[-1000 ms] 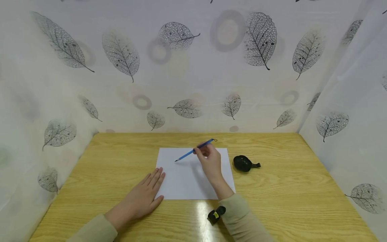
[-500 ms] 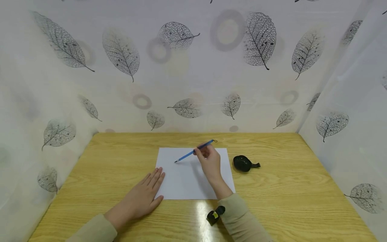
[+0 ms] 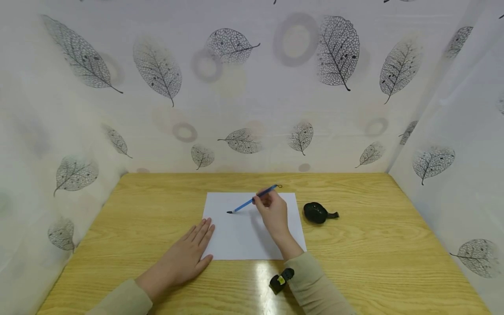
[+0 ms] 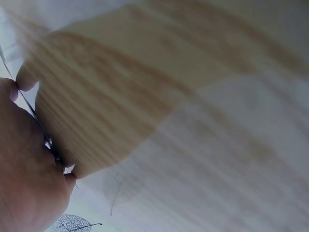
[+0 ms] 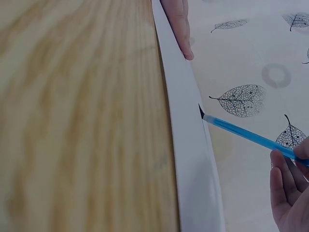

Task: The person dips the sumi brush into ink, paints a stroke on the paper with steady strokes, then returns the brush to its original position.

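My right hand (image 3: 274, 215) pinches a blue-handled ink brush (image 3: 243, 204) with a hanging loop at its top end. The brush slants down to the left, and its black bristles (image 3: 230, 212) lie bent against the white sheet of paper (image 3: 244, 240). In the right wrist view the brush (image 5: 245, 137) points at the paper (image 5: 181, 125) with its dark tip at the surface. My left hand (image 3: 190, 251) lies flat with straight fingers over the sheet's left edge. The left wrist view shows part of that hand (image 4: 29, 164) at the left side.
A black rounded dish with a short handle (image 3: 316, 213) stands right of the paper on the wooden table (image 3: 366, 262). A black strapped device with a yellow mark (image 3: 280, 281) sits at the right cuff. Leaf-printed curtains (image 3: 252, 96) enclose the back and sides.
The brush has dipped slightly, and its bristles have gone from a fine point to bent and spread on the paper. My left hand and the paper have stayed put.
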The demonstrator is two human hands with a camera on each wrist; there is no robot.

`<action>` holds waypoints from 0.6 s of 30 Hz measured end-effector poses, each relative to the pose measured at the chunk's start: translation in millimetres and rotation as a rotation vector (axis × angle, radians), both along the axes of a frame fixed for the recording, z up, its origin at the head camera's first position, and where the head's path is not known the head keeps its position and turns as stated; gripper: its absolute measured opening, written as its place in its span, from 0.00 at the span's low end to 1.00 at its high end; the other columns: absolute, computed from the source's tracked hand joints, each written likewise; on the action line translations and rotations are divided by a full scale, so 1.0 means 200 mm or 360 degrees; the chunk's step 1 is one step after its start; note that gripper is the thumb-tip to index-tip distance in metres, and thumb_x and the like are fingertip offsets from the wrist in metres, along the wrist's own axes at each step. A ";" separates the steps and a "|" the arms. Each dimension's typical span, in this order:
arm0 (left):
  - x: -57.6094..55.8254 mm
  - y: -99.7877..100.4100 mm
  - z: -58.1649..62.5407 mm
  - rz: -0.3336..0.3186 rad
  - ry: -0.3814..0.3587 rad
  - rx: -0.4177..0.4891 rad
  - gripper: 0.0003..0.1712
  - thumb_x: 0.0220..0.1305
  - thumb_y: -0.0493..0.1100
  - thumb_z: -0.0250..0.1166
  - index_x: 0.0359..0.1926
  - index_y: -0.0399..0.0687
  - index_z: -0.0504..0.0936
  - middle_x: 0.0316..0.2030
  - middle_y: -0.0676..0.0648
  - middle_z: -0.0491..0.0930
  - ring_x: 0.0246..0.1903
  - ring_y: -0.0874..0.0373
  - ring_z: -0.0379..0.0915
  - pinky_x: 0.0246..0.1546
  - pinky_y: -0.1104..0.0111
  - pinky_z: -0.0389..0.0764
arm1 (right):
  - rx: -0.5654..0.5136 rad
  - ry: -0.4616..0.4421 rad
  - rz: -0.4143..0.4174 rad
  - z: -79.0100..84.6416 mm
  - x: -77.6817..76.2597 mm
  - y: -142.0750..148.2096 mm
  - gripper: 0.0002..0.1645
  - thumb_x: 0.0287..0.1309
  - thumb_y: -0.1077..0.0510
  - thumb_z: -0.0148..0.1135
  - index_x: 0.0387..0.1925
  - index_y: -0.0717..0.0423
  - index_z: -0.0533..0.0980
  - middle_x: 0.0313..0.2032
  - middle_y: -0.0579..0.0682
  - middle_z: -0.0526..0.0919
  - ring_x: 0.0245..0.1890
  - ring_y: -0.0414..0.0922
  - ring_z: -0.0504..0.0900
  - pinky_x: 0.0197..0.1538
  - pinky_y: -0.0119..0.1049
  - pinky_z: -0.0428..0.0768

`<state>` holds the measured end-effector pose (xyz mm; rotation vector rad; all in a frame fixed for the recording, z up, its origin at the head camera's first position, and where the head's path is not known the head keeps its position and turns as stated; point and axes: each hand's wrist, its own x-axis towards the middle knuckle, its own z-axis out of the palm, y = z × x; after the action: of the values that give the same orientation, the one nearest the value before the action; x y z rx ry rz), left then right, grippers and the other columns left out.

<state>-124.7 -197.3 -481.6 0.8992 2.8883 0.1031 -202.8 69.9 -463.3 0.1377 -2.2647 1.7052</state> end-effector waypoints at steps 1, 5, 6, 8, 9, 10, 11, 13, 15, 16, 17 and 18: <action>0.00 0.00 0.00 -0.0001 0.0001 -0.0001 0.44 0.81 0.57 0.52 0.82 0.32 0.55 0.83 0.32 0.51 0.84 0.38 0.48 0.83 0.46 0.59 | 0.0015 0.0002 -0.0001 0.00 0.00 0.00 0.05 0.67 0.68 0.68 0.43 0.66 0.81 0.36 0.63 0.91 0.37 0.58 0.91 0.37 0.21 0.82; 0.00 0.00 0.00 0.0001 0.0001 -0.0005 0.44 0.81 0.57 0.52 0.82 0.32 0.55 0.83 0.32 0.51 0.84 0.38 0.48 0.82 0.46 0.59 | 0.0067 0.0008 0.0000 0.01 0.01 0.00 0.05 0.66 0.68 0.68 0.43 0.66 0.81 0.36 0.62 0.91 0.37 0.56 0.92 0.37 0.22 0.84; 0.00 0.00 0.01 0.0001 0.0001 -0.0006 0.43 0.81 0.57 0.52 0.82 0.32 0.55 0.83 0.32 0.51 0.84 0.38 0.48 0.82 0.46 0.59 | 0.0075 0.0007 0.0000 0.01 0.01 0.00 0.05 0.66 0.68 0.68 0.42 0.66 0.81 0.36 0.62 0.91 0.36 0.56 0.92 0.38 0.22 0.84; 0.00 0.00 0.01 0.0001 0.0001 -0.0008 0.43 0.81 0.57 0.52 0.82 0.32 0.55 0.83 0.32 0.51 0.84 0.38 0.48 0.82 0.46 0.59 | 0.0089 0.0001 -0.0006 0.01 0.01 0.00 0.06 0.65 0.69 0.69 0.42 0.66 0.81 0.36 0.62 0.91 0.36 0.55 0.92 0.37 0.23 0.85; 0.00 0.00 0.01 0.0001 -0.0001 -0.0010 0.43 0.81 0.57 0.52 0.82 0.32 0.55 0.83 0.32 0.51 0.84 0.38 0.48 0.82 0.46 0.59 | 0.0094 -0.0004 -0.0010 0.01 0.01 0.00 0.06 0.65 0.68 0.69 0.42 0.66 0.81 0.36 0.62 0.91 0.36 0.55 0.92 0.37 0.23 0.85; 0.00 0.00 0.01 0.0000 0.0000 -0.0012 0.43 0.81 0.57 0.52 0.82 0.32 0.55 0.83 0.32 0.51 0.84 0.38 0.48 0.82 0.46 0.59 | 0.0097 -0.0004 -0.0014 0.01 0.01 0.00 0.06 0.65 0.69 0.69 0.42 0.66 0.81 0.36 0.62 0.91 0.36 0.54 0.92 0.37 0.23 0.85; 0.00 0.00 0.01 -0.0001 0.0001 -0.0015 0.43 0.81 0.57 0.52 0.82 0.32 0.56 0.83 0.32 0.51 0.84 0.38 0.48 0.82 0.46 0.59 | 0.0095 -0.0008 -0.0018 0.01 0.01 0.00 0.06 0.65 0.68 0.69 0.42 0.66 0.82 0.36 0.62 0.91 0.36 0.54 0.92 0.37 0.24 0.85; 0.00 0.00 0.01 -0.0002 0.0003 -0.0014 0.43 0.81 0.57 0.52 0.82 0.32 0.56 0.83 0.32 0.51 0.84 0.38 0.48 0.83 0.46 0.59 | 0.0094 -0.0016 -0.0028 0.01 0.01 0.01 0.05 0.65 0.68 0.70 0.42 0.65 0.82 0.36 0.61 0.91 0.36 0.53 0.92 0.37 0.23 0.85; 0.00 0.00 0.01 -0.0002 0.0005 -0.0012 0.43 0.81 0.57 0.52 0.82 0.32 0.56 0.83 0.32 0.51 0.84 0.38 0.49 0.83 0.46 0.59 | 0.0101 -0.0010 -0.0040 0.01 0.01 0.01 0.05 0.65 0.68 0.70 0.41 0.65 0.82 0.35 0.61 0.91 0.36 0.54 0.92 0.36 0.23 0.85; 0.00 0.00 0.00 -0.0003 0.0006 -0.0009 0.43 0.81 0.57 0.52 0.82 0.32 0.56 0.83 0.32 0.51 0.84 0.38 0.49 0.83 0.46 0.59 | 0.0105 -0.0002 -0.0044 0.01 0.01 0.02 0.05 0.65 0.68 0.70 0.41 0.65 0.82 0.35 0.61 0.92 0.35 0.53 0.92 0.36 0.23 0.85; 0.00 0.00 0.00 -0.0003 0.0007 -0.0008 0.43 0.81 0.57 0.52 0.82 0.32 0.56 0.83 0.32 0.51 0.84 0.38 0.48 0.83 0.46 0.59 | 0.0110 0.0000 -0.0050 0.01 0.01 0.02 0.05 0.64 0.68 0.70 0.41 0.64 0.83 0.35 0.60 0.92 0.35 0.53 0.92 0.36 0.23 0.84; 0.00 0.00 0.00 -0.0003 0.0006 -0.0005 0.43 0.81 0.57 0.52 0.82 0.32 0.56 0.83 0.32 0.51 0.84 0.38 0.48 0.83 0.46 0.59 | 0.0122 0.0010 -0.0056 0.01 0.01 0.02 0.05 0.64 0.68 0.70 0.41 0.64 0.83 0.35 0.60 0.92 0.35 0.53 0.92 0.36 0.23 0.84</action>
<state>-124.0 -197.5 -481.6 0.9029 2.8903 0.0968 -200.7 74.7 -461.3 0.1189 -2.3149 1.5995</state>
